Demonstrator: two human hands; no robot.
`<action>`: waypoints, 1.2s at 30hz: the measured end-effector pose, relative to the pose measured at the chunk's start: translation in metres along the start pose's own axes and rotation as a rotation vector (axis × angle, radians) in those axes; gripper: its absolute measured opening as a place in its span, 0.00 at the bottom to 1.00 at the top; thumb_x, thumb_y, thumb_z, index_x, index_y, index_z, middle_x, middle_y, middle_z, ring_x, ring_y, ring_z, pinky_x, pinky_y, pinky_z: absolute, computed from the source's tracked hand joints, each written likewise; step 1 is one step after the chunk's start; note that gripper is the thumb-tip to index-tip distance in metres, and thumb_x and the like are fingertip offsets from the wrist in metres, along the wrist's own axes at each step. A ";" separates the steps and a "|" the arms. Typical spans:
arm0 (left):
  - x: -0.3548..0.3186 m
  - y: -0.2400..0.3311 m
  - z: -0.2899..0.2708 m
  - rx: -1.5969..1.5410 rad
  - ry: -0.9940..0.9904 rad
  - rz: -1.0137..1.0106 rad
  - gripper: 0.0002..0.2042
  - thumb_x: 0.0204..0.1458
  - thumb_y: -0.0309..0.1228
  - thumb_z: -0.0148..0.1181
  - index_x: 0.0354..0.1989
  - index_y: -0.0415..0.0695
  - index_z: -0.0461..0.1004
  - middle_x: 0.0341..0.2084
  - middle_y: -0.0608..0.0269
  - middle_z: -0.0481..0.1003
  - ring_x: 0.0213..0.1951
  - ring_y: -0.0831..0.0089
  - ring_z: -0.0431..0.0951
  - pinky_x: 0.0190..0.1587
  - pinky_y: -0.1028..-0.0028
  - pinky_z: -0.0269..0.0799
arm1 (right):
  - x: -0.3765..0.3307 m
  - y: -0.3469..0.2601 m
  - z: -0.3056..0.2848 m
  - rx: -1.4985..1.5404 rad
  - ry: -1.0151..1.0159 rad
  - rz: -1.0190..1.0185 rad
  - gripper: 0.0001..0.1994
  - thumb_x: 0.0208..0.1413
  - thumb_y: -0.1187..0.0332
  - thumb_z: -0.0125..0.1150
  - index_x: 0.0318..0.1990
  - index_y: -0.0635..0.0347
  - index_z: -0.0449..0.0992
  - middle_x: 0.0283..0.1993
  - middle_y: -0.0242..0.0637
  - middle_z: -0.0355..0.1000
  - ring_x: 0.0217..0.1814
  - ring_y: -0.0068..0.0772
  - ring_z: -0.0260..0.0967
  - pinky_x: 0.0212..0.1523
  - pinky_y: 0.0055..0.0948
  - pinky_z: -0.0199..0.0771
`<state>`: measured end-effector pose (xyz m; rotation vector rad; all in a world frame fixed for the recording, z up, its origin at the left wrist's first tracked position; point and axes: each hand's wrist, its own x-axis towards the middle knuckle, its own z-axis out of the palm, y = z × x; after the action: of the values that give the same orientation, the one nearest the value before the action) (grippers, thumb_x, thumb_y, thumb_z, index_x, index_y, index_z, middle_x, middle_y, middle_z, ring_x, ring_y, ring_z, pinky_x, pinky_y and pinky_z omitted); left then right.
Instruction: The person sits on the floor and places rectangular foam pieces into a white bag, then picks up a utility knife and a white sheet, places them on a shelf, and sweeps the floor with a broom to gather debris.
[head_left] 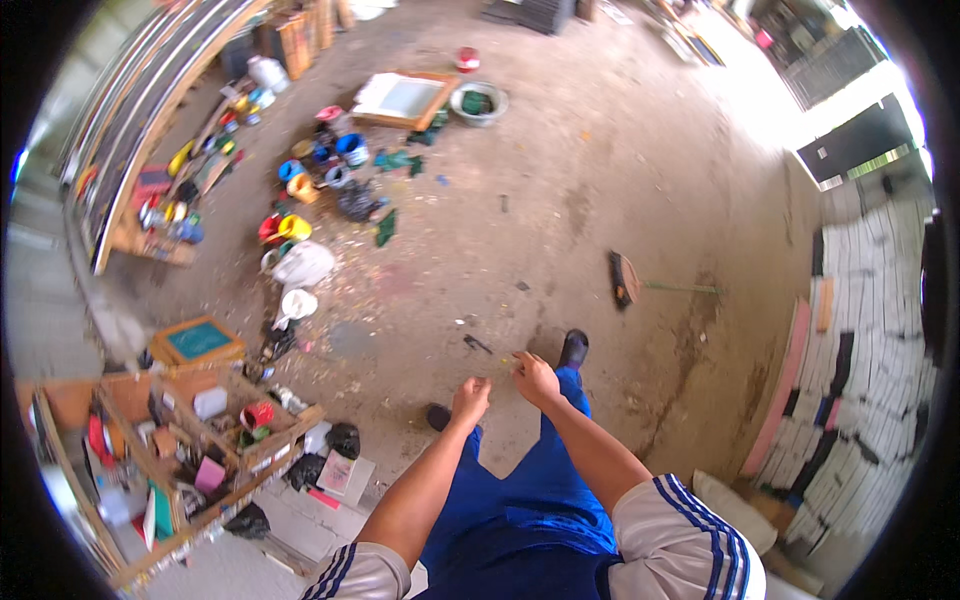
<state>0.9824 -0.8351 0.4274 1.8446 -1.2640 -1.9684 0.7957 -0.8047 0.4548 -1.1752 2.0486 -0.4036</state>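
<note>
My left hand (472,400) is held out in front of my legs with its fingers curled together. Whatever it may hold is too small to make out. Close by on the right, my right hand (537,379) has its fingers drawn together, its index finger pointing toward the left hand. A tiny yellowish speck shows by that fingertip, and I cannot tell whether it is held. Just beyond both hands a small dark slender object (477,344) appears against the concrete floor (560,210). The hands are apart from each other.
A broom (624,280) with a green handle lies to the right. Paint buckets (352,149) and a white bag (303,263) stand at left, a wood-framed panel (405,99) and a grey basin (479,104) beyond. A cluttered wooden shelf (270,456) sits near left; stacked boards (800,440) line the right.
</note>
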 end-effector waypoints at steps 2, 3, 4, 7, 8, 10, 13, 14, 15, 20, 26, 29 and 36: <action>0.019 0.018 0.040 0.081 -0.020 -0.004 0.17 0.61 0.43 0.60 0.42 0.37 0.77 0.31 0.60 0.80 0.28 0.72 0.79 0.29 0.71 0.74 | 0.008 0.039 -0.019 0.060 0.040 0.064 0.21 0.53 0.66 0.64 0.56 0.56 0.76 0.43 0.47 0.77 0.45 0.49 0.77 0.46 0.43 0.77; 0.025 0.033 0.064 0.086 -0.011 -0.017 0.17 0.61 0.43 0.61 0.41 0.37 0.77 0.27 0.61 0.79 0.26 0.73 0.78 0.28 0.71 0.74 | 0.016 0.066 -0.026 0.078 0.059 0.093 0.21 0.53 0.66 0.64 0.55 0.56 0.76 0.42 0.47 0.77 0.45 0.49 0.77 0.45 0.43 0.77; 0.036 0.037 0.089 0.105 -0.031 -0.029 0.17 0.61 0.43 0.61 0.41 0.37 0.77 0.27 0.62 0.78 0.26 0.73 0.77 0.28 0.71 0.74 | 0.026 0.094 -0.032 0.096 0.075 0.119 0.20 0.53 0.66 0.64 0.55 0.56 0.76 0.42 0.46 0.77 0.45 0.48 0.77 0.45 0.43 0.77; 0.066 0.063 0.164 0.159 -0.068 -0.121 0.17 0.60 0.43 0.62 0.41 0.38 0.77 0.26 0.64 0.77 0.25 0.75 0.76 0.28 0.72 0.73 | 0.051 0.168 -0.057 0.107 0.108 0.203 0.21 0.54 0.66 0.65 0.56 0.53 0.75 0.43 0.45 0.77 0.45 0.48 0.77 0.44 0.43 0.77; 0.082 0.066 0.193 0.142 -0.082 -0.145 0.17 0.60 0.43 0.62 0.41 0.38 0.77 0.26 0.65 0.76 0.25 0.76 0.76 0.28 0.73 0.73 | 0.060 0.194 -0.069 0.125 0.113 0.226 0.21 0.54 0.66 0.65 0.57 0.52 0.75 0.43 0.45 0.77 0.45 0.48 0.77 0.44 0.43 0.77; 0.110 0.060 0.238 0.114 -0.096 -0.205 0.17 0.61 0.43 0.62 0.41 0.38 0.77 0.25 0.66 0.75 0.26 0.77 0.76 0.27 0.74 0.73 | 0.080 0.233 -0.101 0.135 0.051 0.298 0.21 0.55 0.65 0.63 0.58 0.51 0.74 0.48 0.45 0.77 0.50 0.51 0.76 0.49 0.45 0.77; 0.164 0.047 0.299 0.209 -0.214 -0.315 0.18 0.62 0.45 0.60 0.47 0.41 0.77 0.33 0.64 0.77 0.26 0.74 0.76 0.30 0.71 0.73 | 0.115 0.302 -0.143 0.123 0.037 0.351 0.21 0.55 0.67 0.59 0.58 0.50 0.74 0.53 0.48 0.75 0.55 0.53 0.74 0.55 0.47 0.76; 0.185 0.042 0.320 0.305 -0.225 -0.229 0.19 0.62 0.45 0.59 0.47 0.41 0.77 0.33 0.63 0.78 0.26 0.73 0.77 0.30 0.71 0.74 | 0.127 0.329 -0.155 0.109 0.022 0.384 0.19 0.56 0.67 0.59 0.57 0.51 0.74 0.53 0.48 0.75 0.56 0.53 0.74 0.55 0.47 0.76; 0.204 0.035 0.339 0.400 -0.241 -0.145 0.19 0.62 0.46 0.59 0.47 0.40 0.77 0.34 0.63 0.78 0.26 0.72 0.77 0.31 0.71 0.74 | 0.138 0.356 -0.168 0.094 0.005 0.421 0.18 0.56 0.67 0.58 0.56 0.51 0.74 0.54 0.47 0.74 0.56 0.53 0.74 0.55 0.48 0.76; 0.298 0.043 0.440 0.686 -0.370 0.056 0.20 0.61 0.45 0.60 0.46 0.37 0.77 0.36 0.55 0.80 0.33 0.65 0.80 0.38 0.67 0.75 | 0.189 0.519 -0.180 -0.139 -0.024 0.525 0.14 0.57 0.65 0.59 0.50 0.55 0.76 0.55 0.46 0.73 0.61 0.51 0.70 0.57 0.48 0.75; 0.440 -0.004 0.526 0.570 -0.319 -0.054 0.19 0.60 0.43 0.61 0.44 0.36 0.79 0.38 0.49 0.82 0.43 0.59 0.83 0.46 0.64 0.76 | 0.300 0.654 -0.150 -0.355 -0.101 0.535 0.16 0.58 0.67 0.58 0.54 0.54 0.75 0.59 0.42 0.71 0.67 0.45 0.65 0.60 0.44 0.72; 0.486 -0.020 0.573 0.513 -0.329 -0.146 0.19 0.59 0.43 0.62 0.44 0.36 0.79 0.36 0.50 0.82 0.41 0.61 0.83 0.45 0.65 0.76 | 0.347 0.722 -0.125 -0.493 0.008 0.463 0.18 0.60 0.68 0.57 0.58 0.53 0.72 0.64 0.42 0.68 0.69 0.44 0.63 0.62 0.43 0.69; 0.570 -0.095 0.623 0.619 -0.368 0.006 0.23 0.58 0.47 0.64 0.44 0.35 0.78 0.35 0.51 0.82 0.37 0.60 0.82 0.45 0.65 0.76 | 0.416 0.814 -0.090 -0.585 0.203 0.297 0.16 0.58 0.72 0.58 0.55 0.54 0.70 0.55 0.40 0.69 0.63 0.44 0.64 0.62 0.44 0.67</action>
<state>0.3449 -0.8492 -0.1335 1.7249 -2.1871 -2.1427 0.0995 -0.7278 -0.1391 -1.1540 2.5705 0.2528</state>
